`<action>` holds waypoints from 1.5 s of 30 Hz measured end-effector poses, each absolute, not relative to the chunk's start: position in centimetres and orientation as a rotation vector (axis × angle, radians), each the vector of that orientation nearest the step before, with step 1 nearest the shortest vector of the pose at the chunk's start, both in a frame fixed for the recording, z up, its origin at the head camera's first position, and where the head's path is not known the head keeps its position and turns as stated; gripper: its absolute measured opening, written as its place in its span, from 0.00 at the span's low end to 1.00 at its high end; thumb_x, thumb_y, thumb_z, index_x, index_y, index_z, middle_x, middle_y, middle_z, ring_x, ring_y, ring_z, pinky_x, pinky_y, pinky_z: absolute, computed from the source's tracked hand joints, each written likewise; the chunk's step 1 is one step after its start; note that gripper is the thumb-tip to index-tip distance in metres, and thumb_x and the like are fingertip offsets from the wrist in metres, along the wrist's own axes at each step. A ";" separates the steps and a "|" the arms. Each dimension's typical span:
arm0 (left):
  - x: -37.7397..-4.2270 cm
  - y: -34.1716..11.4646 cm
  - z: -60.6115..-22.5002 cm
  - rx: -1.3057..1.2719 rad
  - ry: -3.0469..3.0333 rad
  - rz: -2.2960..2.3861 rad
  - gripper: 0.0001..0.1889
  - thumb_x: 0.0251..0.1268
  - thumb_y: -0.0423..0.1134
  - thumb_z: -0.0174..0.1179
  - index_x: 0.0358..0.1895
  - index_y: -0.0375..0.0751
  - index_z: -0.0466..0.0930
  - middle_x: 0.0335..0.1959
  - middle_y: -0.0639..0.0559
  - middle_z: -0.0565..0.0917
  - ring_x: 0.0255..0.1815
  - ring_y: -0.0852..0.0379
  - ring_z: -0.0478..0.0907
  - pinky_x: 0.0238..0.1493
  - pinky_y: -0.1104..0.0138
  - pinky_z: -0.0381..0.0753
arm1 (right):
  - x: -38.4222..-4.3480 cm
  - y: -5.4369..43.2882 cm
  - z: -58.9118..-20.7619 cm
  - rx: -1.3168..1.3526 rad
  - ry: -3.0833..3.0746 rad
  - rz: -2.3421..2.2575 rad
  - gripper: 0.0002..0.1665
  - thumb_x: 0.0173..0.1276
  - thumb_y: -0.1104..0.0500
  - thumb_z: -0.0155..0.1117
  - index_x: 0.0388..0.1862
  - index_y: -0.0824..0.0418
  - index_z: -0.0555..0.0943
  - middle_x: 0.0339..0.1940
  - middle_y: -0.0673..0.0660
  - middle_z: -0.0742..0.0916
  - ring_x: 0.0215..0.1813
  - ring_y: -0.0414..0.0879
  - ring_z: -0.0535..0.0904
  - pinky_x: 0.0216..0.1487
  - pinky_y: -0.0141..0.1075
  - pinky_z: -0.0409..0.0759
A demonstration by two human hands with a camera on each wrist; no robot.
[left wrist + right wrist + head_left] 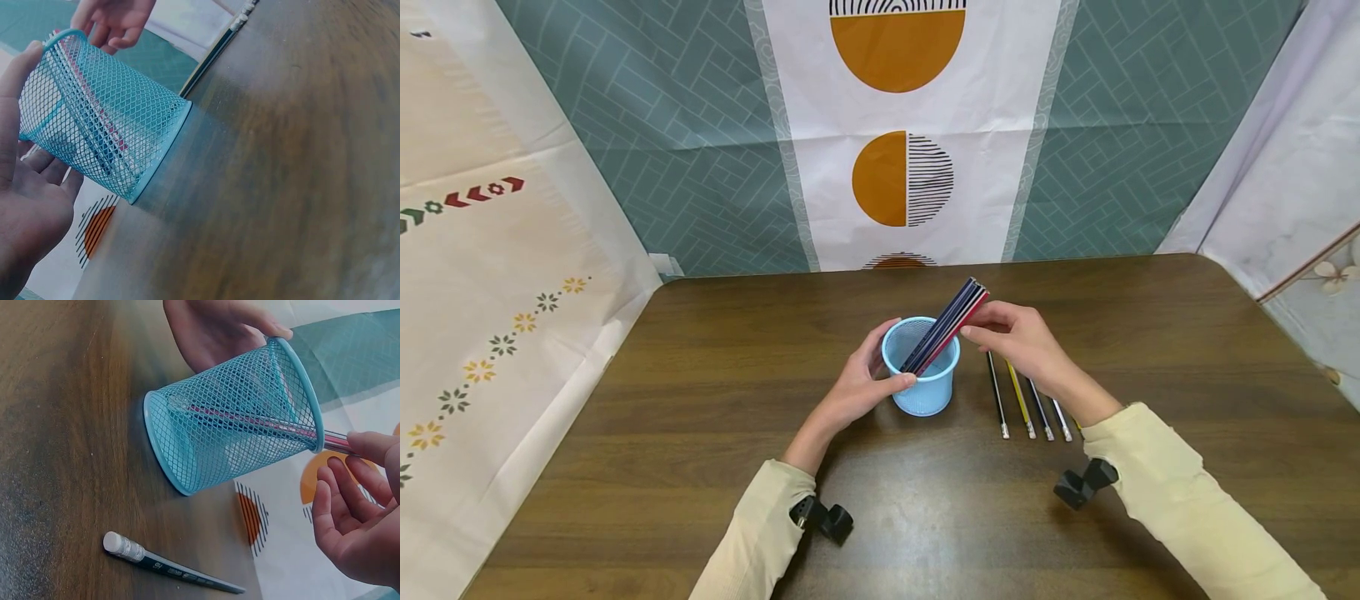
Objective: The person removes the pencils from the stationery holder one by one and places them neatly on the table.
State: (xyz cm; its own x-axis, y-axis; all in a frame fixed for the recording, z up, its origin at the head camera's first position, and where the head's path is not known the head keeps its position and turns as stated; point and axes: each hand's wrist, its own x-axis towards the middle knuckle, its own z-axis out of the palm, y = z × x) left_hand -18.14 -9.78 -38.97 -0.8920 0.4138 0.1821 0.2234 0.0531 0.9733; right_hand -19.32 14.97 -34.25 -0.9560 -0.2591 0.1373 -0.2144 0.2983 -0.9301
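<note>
A light blue mesh pencil cup (923, 398) stands on the table, and my left hand (859, 387) grips it from the left, thumb at the near rim and fingers round the far side. Leaning inside it is a bundle of dark and red pencils (946, 327), whose upper ends stick out past the rim toward the upper right. With thumb and fingertips my right hand (1018, 337) pinches the bundle near the rim. The mesh lets the pencils (250, 422) show through in the right wrist view.
Several pencils lie side by side right of the cup, below my right hand, eraser ends toward me: a black one (997, 396), a yellow one (1021, 402) and others. The brown wooden table (700, 467) ends at a patterned cloth (715, 167) at the back.
</note>
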 end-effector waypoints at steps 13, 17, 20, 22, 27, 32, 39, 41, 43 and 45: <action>-18.2 -9.9 -39.7 0.709 2.181 1.983 0.39 0.60 0.27 0.63 0.74 0.37 0.55 0.66 0.37 0.69 0.67 0.44 0.65 0.68 0.52 0.60 | -19.7 14.1 -34.2 -0.395 2.534 -1.791 0.15 0.66 0.62 0.65 0.46 0.73 0.80 0.40 0.62 0.86 0.39 0.47 0.79 0.38 0.41 0.81; -18.2 -9.9 -39.6 0.719 2.193 1.980 0.39 0.59 0.30 0.65 0.73 0.38 0.56 0.65 0.39 0.70 0.66 0.46 0.66 0.68 0.53 0.61 | -19.7 13.9 -34.2 -0.377 2.548 -1.789 0.15 0.66 0.61 0.65 0.46 0.72 0.81 0.41 0.63 0.86 0.40 0.49 0.79 0.37 0.39 0.81; -18.3 -10.0 -39.7 0.726 2.195 1.980 0.40 0.59 0.35 0.67 0.73 0.38 0.56 0.65 0.40 0.70 0.66 0.46 0.66 0.67 0.53 0.62 | -19.7 13.9 -34.2 -0.357 2.558 -1.777 0.16 0.67 0.61 0.65 0.47 0.72 0.80 0.42 0.63 0.86 0.41 0.50 0.79 0.36 0.35 0.81; -18.3 -10.0 -39.7 0.728 2.198 1.977 0.41 0.59 0.37 0.68 0.73 0.38 0.56 0.65 0.40 0.70 0.65 0.46 0.66 0.67 0.52 0.62 | -19.7 13.9 -34.2 -0.344 2.561 -1.775 0.16 0.67 0.61 0.65 0.47 0.72 0.80 0.43 0.63 0.86 0.41 0.50 0.79 0.36 0.34 0.80; -18.2 -10.0 -39.7 0.725 2.190 1.981 0.41 0.59 0.36 0.68 0.73 0.38 0.56 0.65 0.40 0.70 0.66 0.46 0.66 0.68 0.52 0.62 | -19.6 13.8 -34.1 -0.323 2.557 -1.814 0.15 0.66 0.62 0.66 0.46 0.72 0.80 0.41 0.63 0.86 0.39 0.47 0.79 0.35 0.34 0.81; -18.3 -10.0 -39.7 0.707 2.182 1.983 0.40 0.60 0.30 0.66 0.73 0.38 0.55 0.65 0.39 0.69 0.66 0.46 0.65 0.68 0.53 0.60 | -19.5 13.8 -34.0 -0.323 2.544 -1.851 0.15 0.65 0.63 0.66 0.46 0.73 0.79 0.41 0.63 0.86 0.40 0.50 0.80 0.34 0.33 0.80; -18.3 -10.0 -39.8 0.704 2.178 1.983 0.40 0.60 0.27 0.64 0.74 0.36 0.53 0.66 0.36 0.68 0.67 0.43 0.64 0.69 0.52 0.58 | -19.3 14.0 -33.9 -0.343 2.517 -1.905 0.16 0.66 0.61 0.66 0.46 0.73 0.78 0.40 0.63 0.86 0.39 0.50 0.84 0.34 0.33 0.81; -18.3 -10.0 -39.8 0.707 2.173 1.985 0.40 0.60 0.26 0.64 0.74 0.36 0.53 0.66 0.36 0.68 0.67 0.43 0.64 0.69 0.51 0.59 | -19.1 14.1 -33.8 -0.356 2.529 -1.904 0.15 0.67 0.60 0.66 0.45 0.72 0.79 0.40 0.63 0.86 0.38 0.47 0.84 0.34 0.32 0.81; -18.3 -10.0 -39.8 0.701 2.173 1.983 0.41 0.59 0.26 0.65 0.74 0.36 0.53 0.66 0.37 0.68 0.67 0.44 0.64 0.69 0.53 0.59 | -19.1 14.2 -33.6 -0.376 2.544 -1.901 0.15 0.67 0.60 0.66 0.44 0.72 0.79 0.40 0.63 0.86 0.37 0.45 0.84 0.34 0.32 0.81; -18.3 -10.1 -39.7 0.694 2.175 1.982 0.41 0.59 0.27 0.66 0.74 0.37 0.54 0.66 0.38 0.68 0.67 0.45 0.64 0.69 0.54 0.60 | -19.0 14.4 -33.4 -0.401 2.567 -1.889 0.14 0.68 0.60 0.65 0.43 0.71 0.79 0.40 0.64 0.86 0.36 0.43 0.84 0.34 0.32 0.82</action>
